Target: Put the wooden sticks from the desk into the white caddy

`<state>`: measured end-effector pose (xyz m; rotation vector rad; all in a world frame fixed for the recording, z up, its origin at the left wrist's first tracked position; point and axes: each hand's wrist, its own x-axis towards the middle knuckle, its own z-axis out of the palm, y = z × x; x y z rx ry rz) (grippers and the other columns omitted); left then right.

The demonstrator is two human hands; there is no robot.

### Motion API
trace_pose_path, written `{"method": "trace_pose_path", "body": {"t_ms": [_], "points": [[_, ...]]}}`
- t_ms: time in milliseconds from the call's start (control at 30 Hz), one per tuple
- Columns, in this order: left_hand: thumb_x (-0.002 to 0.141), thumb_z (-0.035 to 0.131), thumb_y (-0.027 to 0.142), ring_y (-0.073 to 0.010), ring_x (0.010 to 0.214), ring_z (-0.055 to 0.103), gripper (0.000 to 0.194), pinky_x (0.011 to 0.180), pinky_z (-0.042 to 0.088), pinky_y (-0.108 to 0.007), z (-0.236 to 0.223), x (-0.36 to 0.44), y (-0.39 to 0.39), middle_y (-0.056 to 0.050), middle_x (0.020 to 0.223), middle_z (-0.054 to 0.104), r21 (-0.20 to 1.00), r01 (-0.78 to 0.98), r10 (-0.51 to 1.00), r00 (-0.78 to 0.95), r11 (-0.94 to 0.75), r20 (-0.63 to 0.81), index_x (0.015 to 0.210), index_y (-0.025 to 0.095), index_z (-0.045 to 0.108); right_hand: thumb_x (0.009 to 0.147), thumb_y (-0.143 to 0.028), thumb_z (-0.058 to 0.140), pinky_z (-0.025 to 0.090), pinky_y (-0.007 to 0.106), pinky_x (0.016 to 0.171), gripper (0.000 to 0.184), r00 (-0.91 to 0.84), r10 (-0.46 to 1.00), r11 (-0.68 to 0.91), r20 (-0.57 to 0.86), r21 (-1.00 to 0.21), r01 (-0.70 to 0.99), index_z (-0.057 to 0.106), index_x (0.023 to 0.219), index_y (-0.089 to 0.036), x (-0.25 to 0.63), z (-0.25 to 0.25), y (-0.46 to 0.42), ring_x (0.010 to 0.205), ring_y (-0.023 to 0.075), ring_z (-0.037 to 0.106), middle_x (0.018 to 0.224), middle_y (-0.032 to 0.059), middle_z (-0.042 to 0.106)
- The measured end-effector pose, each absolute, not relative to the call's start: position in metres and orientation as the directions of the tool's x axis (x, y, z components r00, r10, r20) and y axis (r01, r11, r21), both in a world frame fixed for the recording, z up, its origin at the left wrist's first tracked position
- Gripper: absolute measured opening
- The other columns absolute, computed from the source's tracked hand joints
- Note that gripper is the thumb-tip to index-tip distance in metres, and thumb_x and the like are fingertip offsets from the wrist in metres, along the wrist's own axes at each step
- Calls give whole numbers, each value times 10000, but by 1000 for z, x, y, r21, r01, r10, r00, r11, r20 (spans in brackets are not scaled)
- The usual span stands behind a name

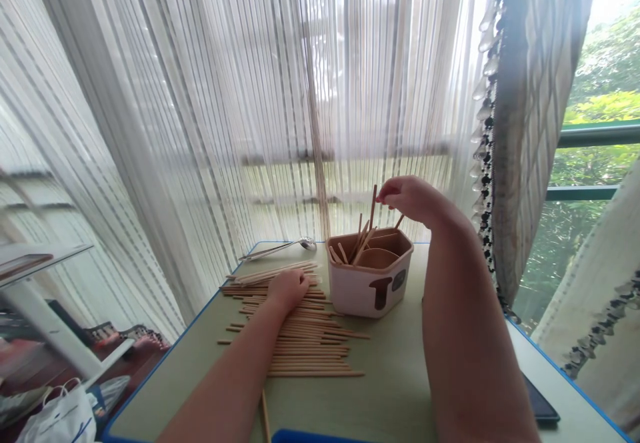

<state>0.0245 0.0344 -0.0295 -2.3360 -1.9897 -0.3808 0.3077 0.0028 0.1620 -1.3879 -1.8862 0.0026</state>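
Observation:
Above the pinkish utensil holder (369, 286), my right hand (407, 197) pinches the upper end of a wooden chopstick (373, 208), which stands upright in the holder. Several other chopsticks (361, 237) lean inside its compartments. Many loose wooden chopsticks (313, 356) lie roughly side by side on the table, left of and in front of the holder. My left hand (289, 289) rests on the far part of this spread with its fingers curled closed; what they hold, if anything, is hidden beneath the hand.
A metal spoon (306, 243) lies at the far edge of the pale green, blue-rimmed table (390, 379). A dark flat object (541, 403) is at the right, partly behind my forearm. String curtains (260, 96) hang beyond the table. A white bag (57, 416) sits low at the left.

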Motion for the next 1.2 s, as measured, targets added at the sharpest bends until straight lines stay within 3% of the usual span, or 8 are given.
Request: {"method": "trace_pose_path", "body": {"t_ms": [100, 167, 300, 433, 733, 867, 1067, 1200], "points": [[828, 349, 464, -218, 824, 598, 398, 697, 400, -295, -30, 24, 35, -80, 870, 668, 117, 978, 964, 144, -173, 224, 801, 194, 640, 661, -205, 541, 404, 280, 559, 152, 18, 714, 338, 699, -368, 866, 664, 751, -207, 315, 164, 1, 613, 148, 540, 690, 15, 621], [827, 349, 462, -214, 815, 598, 396, 686, 397, -290, -30, 24, 35, -78, 861, 668, 118, 979, 965, 140, -169, 221, 805, 194, 640, 659, -229, 558, 412, 293, 599, 258, 105, 711, 204, 695, -347, 915, 654, 896, -193, 321, 163, 3, 726, 181, 557, 850, 61, 630], [822, 358, 451, -213, 801, 599, 380, 670, 391, -284, -29, 25, 34, -74, 833, 670, 117, 979, 965, 138, -167, 221, 790, 192, 636, 633, -266, 612, 402, 269, 546, 386, 175, 890, -27, 421, -334, 942, 618, 997, -139, 330, 158, 8, 707, 194, 568, 875, 110, 631], [821, 366, 444, -212, 809, 599, 371, 679, 390, -283, -28, 25, 33, -75, 839, 672, 119, 979, 967, 137, -166, 215, 785, 191, 636, 663, -179, 563, 378, 228, 488, 289, 135, 956, -25, 261, -383, 923, 617, 945, -146, 333, 155, 12, 574, 139, 552, 685, 51, 629], [826, 359, 457, -204, 817, 595, 390, 693, 389, -279, -26, 26, 32, -82, 868, 669, 130, 979, 972, 132, -158, 193, 809, 184, 637, 656, -101, 473, 441, 266, 589, 348, 273, 707, 189, 652, -547, 816, 630, 955, -186, 339, 159, 5, 701, 164, 585, 849, 48, 655], [824, 359, 450, -207, 812, 595, 382, 687, 387, -284, -27, 26, 32, -83, 851, 668, 132, 978, 971, 134, -162, 198, 797, 183, 630, 713, -140, 429, 452, 289, 616, 343, 316, 556, 313, 769, -546, 778, 601, 1000, -215, 342, 164, -3, 720, 164, 587, 889, 34, 645], [820, 360, 436, -217, 811, 598, 365, 694, 392, -300, -29, 25, 34, -82, 846, 667, 140, 976, 967, 136, -168, 214, 788, 191, 628, 731, -126, 422, 463, 313, 645, 544, 365, 381, 396, 849, -507, 766, 407, 1269, -210, 341, 168, -10, 685, 155, 585, 867, 43, 639], [816, 365, 440, -219, 807, 601, 362, 696, 396, -301, -30, 25, 34, -81, 845, 668, 144, 976, 968, 128, -161, 215, 790, 194, 630, 718, -102, 430, 463, 318, 677, 520, 413, 247, 399, 877, -480, 781, 452, 1233, -174, 335, 173, -16, 678, 149, 585, 844, 51, 652]]}}
